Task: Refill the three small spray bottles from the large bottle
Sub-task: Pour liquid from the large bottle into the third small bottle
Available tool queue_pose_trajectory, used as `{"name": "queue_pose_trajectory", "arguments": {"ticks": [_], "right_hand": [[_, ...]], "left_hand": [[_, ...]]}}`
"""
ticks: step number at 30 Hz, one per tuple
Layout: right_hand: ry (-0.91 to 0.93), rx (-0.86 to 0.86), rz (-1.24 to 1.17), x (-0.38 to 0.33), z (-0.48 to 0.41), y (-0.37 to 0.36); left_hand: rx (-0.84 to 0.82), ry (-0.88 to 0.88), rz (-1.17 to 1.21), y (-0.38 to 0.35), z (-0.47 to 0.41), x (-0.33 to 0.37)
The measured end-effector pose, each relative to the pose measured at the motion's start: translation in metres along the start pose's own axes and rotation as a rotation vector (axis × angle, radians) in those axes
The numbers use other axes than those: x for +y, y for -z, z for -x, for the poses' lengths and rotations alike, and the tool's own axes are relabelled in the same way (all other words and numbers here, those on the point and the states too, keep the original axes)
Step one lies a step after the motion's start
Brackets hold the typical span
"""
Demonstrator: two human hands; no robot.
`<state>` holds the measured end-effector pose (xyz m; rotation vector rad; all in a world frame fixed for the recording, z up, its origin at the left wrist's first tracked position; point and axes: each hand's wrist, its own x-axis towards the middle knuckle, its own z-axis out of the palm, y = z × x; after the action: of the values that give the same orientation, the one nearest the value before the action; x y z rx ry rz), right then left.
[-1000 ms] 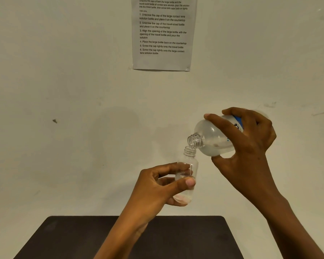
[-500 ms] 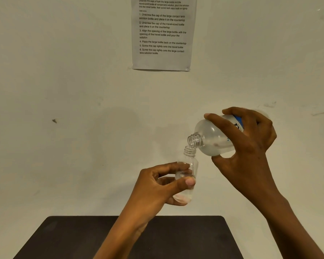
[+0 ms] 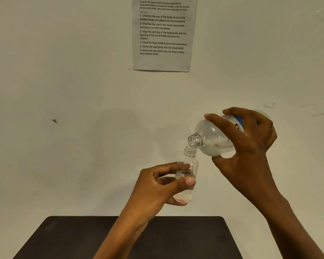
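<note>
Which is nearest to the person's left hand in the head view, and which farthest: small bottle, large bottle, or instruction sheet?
1. The small bottle, gripped by the left hand itself.
2. The large bottle, just above and right, held in the right hand.
3. The instruction sheet, high on the wall.

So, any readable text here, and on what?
Sheet, six legible numbered steps, including:
"4. Place the large bottle back on the countertop"
"5. Screw the cap tightly onto the travel bottle"
Sheet's heading: too small.
Large bottle label: letters mostly covered, unreadable.
Small bottle: none.
</note>
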<state>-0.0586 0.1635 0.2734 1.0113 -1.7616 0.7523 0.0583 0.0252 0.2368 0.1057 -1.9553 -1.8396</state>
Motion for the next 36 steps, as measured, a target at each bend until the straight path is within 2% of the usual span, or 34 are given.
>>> {"name": "queue_pose_trajectory", "arguments": {"ticks": [36], "right_hand": [[0.004,0.012,0.01,-0.0018,-0.0009,0.001]], "left_hand": [[0.002,-0.001,0.001,-0.0007,0.0021,0.002]]}}
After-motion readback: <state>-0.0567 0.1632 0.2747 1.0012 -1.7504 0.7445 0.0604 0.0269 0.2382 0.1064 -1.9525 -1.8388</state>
